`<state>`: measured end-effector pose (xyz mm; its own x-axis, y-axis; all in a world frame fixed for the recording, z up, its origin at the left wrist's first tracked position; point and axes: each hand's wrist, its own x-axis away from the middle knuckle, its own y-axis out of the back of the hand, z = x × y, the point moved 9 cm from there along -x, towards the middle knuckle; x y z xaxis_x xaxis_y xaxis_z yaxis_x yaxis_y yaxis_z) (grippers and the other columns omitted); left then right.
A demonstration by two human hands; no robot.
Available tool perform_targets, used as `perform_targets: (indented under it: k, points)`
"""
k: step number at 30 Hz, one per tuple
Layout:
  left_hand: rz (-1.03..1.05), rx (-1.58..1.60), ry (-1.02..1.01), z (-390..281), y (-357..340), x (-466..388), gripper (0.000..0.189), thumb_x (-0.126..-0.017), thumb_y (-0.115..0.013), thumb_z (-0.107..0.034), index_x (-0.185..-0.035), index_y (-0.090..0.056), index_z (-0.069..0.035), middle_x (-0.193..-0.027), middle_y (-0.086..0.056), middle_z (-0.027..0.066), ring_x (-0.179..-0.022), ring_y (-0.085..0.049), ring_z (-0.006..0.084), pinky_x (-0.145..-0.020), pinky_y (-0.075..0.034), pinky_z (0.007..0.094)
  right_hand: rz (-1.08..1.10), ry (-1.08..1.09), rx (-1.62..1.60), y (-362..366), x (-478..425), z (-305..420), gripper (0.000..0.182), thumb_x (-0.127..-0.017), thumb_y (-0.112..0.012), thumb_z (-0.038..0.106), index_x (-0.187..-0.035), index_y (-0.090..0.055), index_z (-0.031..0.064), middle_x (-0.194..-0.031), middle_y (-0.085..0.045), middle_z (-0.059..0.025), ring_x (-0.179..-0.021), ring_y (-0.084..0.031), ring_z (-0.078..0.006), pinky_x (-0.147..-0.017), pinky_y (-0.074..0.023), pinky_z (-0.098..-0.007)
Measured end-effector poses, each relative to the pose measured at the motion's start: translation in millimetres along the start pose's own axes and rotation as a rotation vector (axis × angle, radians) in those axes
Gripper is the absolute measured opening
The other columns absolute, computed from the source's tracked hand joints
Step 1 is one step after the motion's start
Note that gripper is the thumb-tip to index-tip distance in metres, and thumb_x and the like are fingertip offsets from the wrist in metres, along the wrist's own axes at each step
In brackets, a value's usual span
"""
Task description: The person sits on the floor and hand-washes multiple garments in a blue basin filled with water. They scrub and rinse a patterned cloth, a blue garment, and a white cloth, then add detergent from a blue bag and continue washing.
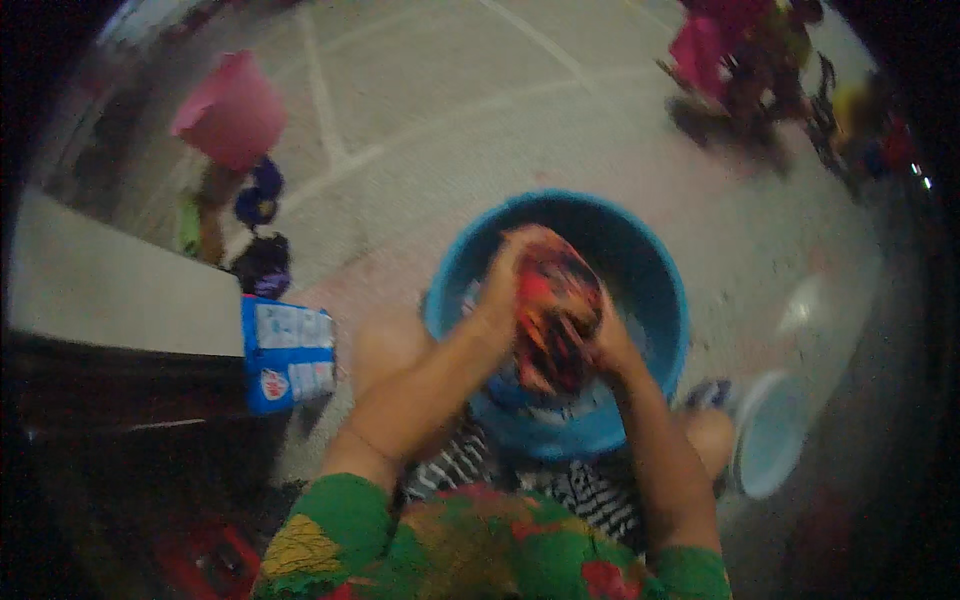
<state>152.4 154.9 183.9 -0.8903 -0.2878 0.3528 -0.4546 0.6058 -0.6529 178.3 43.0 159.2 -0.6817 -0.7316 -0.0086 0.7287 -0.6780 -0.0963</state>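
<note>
Both of my hands hold a wet-looking bundle of red, orange and black patterned cloth [559, 322] over a round blue tub [681, 315]. On the bundle's left side, my left hand [510, 274] wraps around it with the fingers reaching over the top. My right hand [611, 341] grips it from the right. The fabric is bunched up and blurred, so its kind cannot be made out. Below it in the tub lies some pale material, mostly hidden by the hands and the cloth. The tub stands on the floor between my bent legs.
A blue printed packet [289, 356] bearing writing is at the left, beside a pale flat surface [127, 277]. Beyond it are a pink object [234, 112] and dark items. A whitish round container [772, 435] stands right. Colourful blurred items [739, 60] lie at the far right.
</note>
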Motion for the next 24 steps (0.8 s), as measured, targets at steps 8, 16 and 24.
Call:
perform_targets:
  k: [8, 16, 24]
  points:
    - [0.070, 0.329, 0.245, 11, -1, -11, 0.032, -0.076, -0.049, -0.041, -0.084, -0.056, -0.011, -0.084, -0.059, 0.0082, -0.079, -0.057, 0.0238, -0.074, -0.046, 0.0375, 0.019, 0.261, 0.350, 2, -1, 62, 0.062, -0.070, -0.051, -0.002, -0.128, -0.029, 0.0062, -0.127, -0.034, -0.0151, -0.115, -0.038, -0.0273, -0.096, -0.0307, -0.0326]
    - [0.043, 0.179, 0.291, 48, -42, 9, 0.057, -0.078, -0.045, -0.047, -0.118, -0.041, -0.005, -0.116, -0.046, 0.0134, -0.102, -0.048, 0.0286, -0.085, -0.042, 0.0444, -0.104, 0.436, 0.410, -1, 29, 64, 0.094, -0.054, -0.078, 0.025, -0.128, -0.024, 0.0045, -0.127, -0.032, -0.0139, -0.117, -0.032, -0.0264, -0.099, -0.0251, -0.0355]
    - [0.074, -0.386, -0.997, -13, -2, 26, 0.048, -0.079, -0.051, -0.028, -0.119, -0.038, -0.004, -0.120, -0.041, 0.0142, -0.108, -0.042, 0.0276, -0.092, -0.035, 0.0402, -0.311, 0.015, -0.860, -13, 5, 16, 0.054, -0.069, -0.067, 0.036, -0.109, -0.048, 0.0051, -0.105, -0.052, -0.0099, -0.100, -0.049, -0.0256, -0.090, -0.0357, -0.0341]
